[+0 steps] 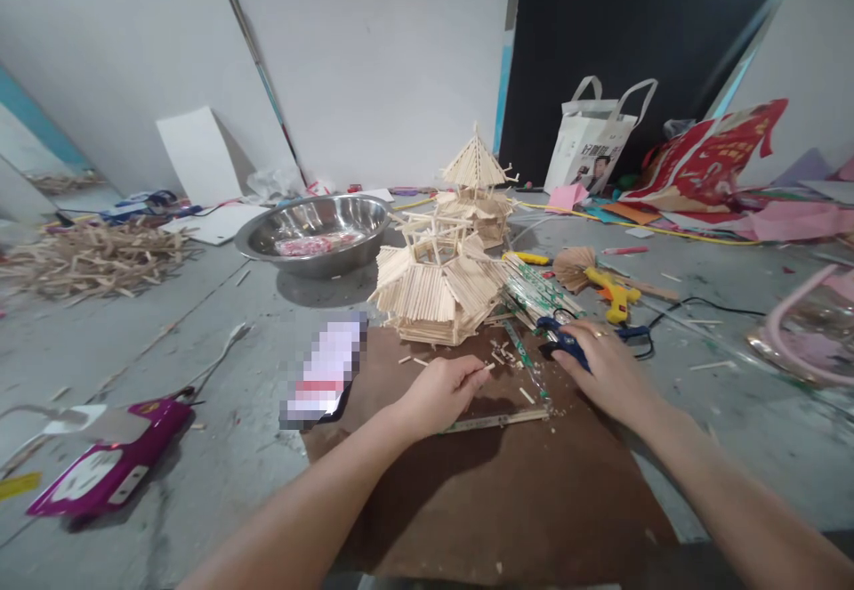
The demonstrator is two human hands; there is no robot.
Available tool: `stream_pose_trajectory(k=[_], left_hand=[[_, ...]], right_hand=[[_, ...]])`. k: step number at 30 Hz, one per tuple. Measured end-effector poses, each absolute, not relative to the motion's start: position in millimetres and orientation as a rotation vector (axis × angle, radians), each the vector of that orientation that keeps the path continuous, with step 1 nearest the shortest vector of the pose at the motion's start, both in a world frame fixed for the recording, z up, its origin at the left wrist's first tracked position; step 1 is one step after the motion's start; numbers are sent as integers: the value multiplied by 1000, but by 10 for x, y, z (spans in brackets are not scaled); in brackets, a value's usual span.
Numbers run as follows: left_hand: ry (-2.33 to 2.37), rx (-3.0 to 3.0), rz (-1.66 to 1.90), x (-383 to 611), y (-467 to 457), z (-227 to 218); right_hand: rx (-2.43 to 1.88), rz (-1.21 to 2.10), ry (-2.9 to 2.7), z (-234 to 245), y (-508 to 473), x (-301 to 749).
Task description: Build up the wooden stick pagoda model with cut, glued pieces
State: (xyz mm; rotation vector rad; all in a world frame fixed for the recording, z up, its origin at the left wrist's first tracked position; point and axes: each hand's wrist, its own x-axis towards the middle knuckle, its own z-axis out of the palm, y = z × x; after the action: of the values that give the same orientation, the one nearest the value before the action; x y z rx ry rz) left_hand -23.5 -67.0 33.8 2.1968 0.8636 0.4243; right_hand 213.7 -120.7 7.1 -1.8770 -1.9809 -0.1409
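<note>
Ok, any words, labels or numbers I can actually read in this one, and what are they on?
No text reads clearly.
White tote bag: large dark printed characters, too blurred to read.
Metal ruler on the brown board: markings too small.
Phone screen: pixelated, unreadable.
Red printed bag: pattern only, no legible words.

Looks like a makeshift craft workshop: rough grey work surface (pixel 200 323) strewn with a stick-built pagoda model (pixel 437 292), a heap of loose wooden sticks (pixel 93 256), a yellow glue gun (pixel 614 292) and coloured paper (pixel 787 216), with bare boards (pixel 374 74) leaning behind.
</note>
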Motion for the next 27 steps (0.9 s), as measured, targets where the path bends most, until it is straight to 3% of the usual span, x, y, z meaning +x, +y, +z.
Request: stream_pose_trajectory(k=[4, 15, 22, 27], left_hand=[[821, 2253, 408, -233, -705, 346], [512, 1810, 372, -261, -666, 311], [455, 1544, 259, -226, -660, 227], [544, 1609, 317, -227, -645, 233]], right_hand=[[-1674, 442, -2077, 299, -1174, 1605], [-1258, 940, -1687, 160, -1152, 1260], [-1252, 1104, -1491, 53, -1210, 1214], [-1338, 935, -1740, 134, -1159, 1314]])
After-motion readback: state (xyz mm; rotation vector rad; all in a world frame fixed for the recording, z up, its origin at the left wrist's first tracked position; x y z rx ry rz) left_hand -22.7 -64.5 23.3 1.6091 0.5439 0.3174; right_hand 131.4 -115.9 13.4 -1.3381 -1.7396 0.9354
